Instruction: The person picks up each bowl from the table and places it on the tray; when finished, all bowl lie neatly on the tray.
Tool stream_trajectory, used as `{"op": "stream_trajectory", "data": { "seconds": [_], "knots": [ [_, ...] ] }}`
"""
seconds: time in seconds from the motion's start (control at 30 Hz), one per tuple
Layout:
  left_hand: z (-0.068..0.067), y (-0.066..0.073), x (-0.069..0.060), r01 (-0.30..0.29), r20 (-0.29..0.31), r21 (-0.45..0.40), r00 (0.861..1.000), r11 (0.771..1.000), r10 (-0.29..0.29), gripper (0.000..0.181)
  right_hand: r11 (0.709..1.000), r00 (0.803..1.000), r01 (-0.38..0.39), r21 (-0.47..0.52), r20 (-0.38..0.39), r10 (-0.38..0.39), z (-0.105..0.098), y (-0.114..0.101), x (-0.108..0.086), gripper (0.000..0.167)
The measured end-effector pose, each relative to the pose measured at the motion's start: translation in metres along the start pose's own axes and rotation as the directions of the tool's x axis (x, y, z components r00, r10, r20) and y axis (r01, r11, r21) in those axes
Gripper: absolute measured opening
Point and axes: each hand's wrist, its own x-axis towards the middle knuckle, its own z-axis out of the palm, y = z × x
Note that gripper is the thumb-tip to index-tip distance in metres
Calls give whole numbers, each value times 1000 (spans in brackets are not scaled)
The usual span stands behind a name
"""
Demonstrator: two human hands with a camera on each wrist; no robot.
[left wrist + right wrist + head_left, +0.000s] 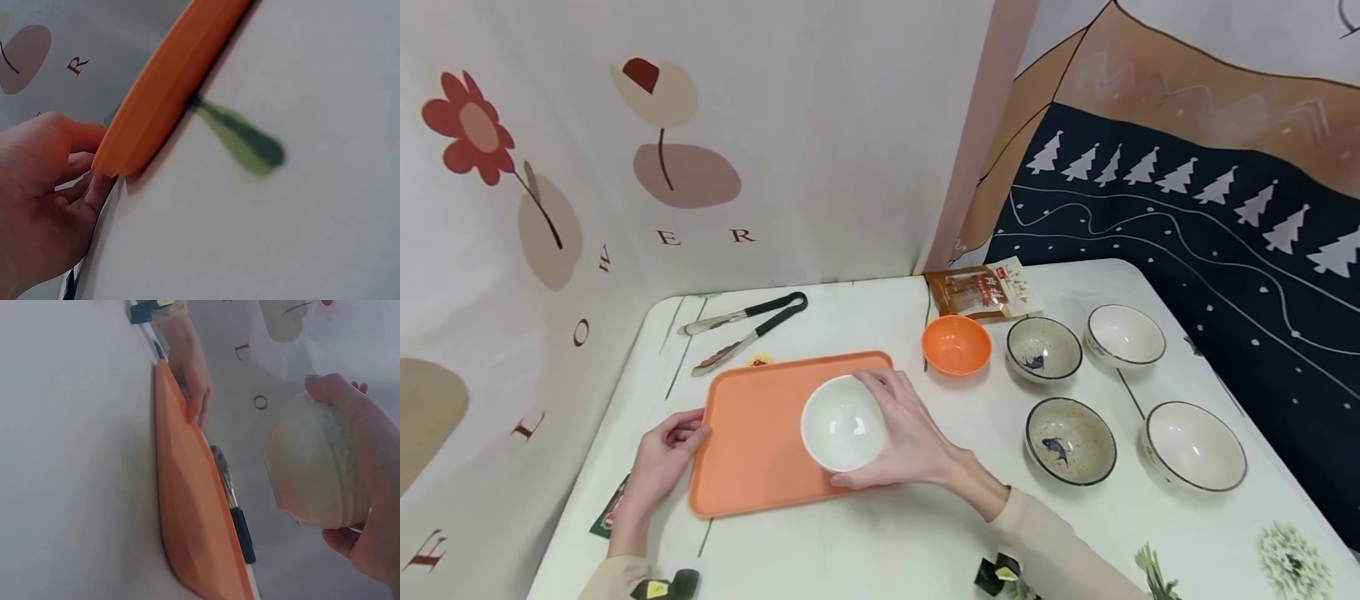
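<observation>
My right hand [913, 433] grips a white bowl [842, 423] by its sides, over the right half of the orange tray [752, 450]. In the right wrist view the bowl [315, 465] hangs above the tray [187, 487], with the thumb and fingers of my right hand [372, 469] round it. At the tray's left edge, my left hand [662, 458] holds the rim between thumb and curled fingers. The left wrist view shows the left hand [53, 194] pinching the end of the tray [156, 94].
Black-handled tongs [752, 329] lie behind the tray. To the right stand an orange bowl [957, 345], two speckled bowls [1043, 348] [1070, 440] and two cream bowls [1125, 335] [1194, 446]. A brown snack packet [981, 289] lies at the back. A green packet [607, 510] is beside the left forearm.
</observation>
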Motion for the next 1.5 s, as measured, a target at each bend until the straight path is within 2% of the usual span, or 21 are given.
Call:
{"op": "stream_trajectory", "data": {
  "seconds": [0.2,0.33,0.47,0.83,1.17,1.33,1.5],
  "knots": [
    [-3,3,1,-32,2,-14,999,999,32,44,998,996,58,-18,72,-57,29,-11,22,118],
    [-3,5,5,-27,23,-15,999,1000,27,46,992,987,112,-61,120,-104,51,-16,35,118],
    [-3,7,10,-17,29,-12,999,1000,18,46,987,979,137,-89,166,-120,70,-21,46,118],
    [-3,9,13,-41,40,-24,998,999,42,45,974,969,180,-138,194,-152,114,-31,62,114],
    [-7,3,10,-21,108,-50,994,999,27,43,954,952,237,-184,240,-191,142,-40,66,114],
    [-11,0,8,-11,124,-62,992,998,19,44,948,943,261,-183,257,-210,148,-45,65,117],
    [-15,-2,3,21,137,-67,991,998,-11,45,935,926,305,-182,287,-246,152,-47,67,119]
  ]
}}
